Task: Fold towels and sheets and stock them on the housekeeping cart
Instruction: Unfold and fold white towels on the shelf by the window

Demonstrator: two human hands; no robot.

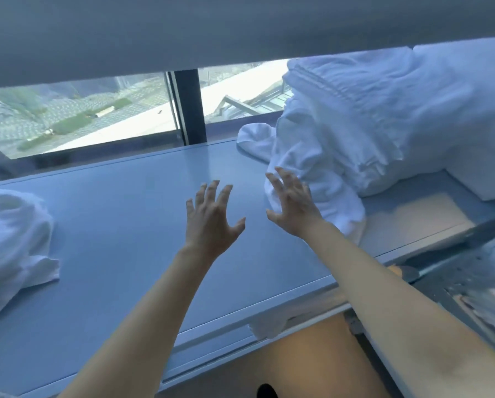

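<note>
A big heap of crumpled white sheets and towels lies on the right part of a long flat ledge. Its lower fold hangs down toward the ledge's front. My right hand is spread wide, fingers straight, right at the heap's left edge; whether it touches the cloth I cannot tell. Over the bare ledge, left of it, my left hand hovers with fingers spread and holds nothing. A second bundle of white towels sits at the left end of the ledge.
A window with a dark upright frame runs behind the ledge, and a lowered blind hangs above it. A folded white stack sits at the far right. Wooden floor shows below the ledge front.
</note>
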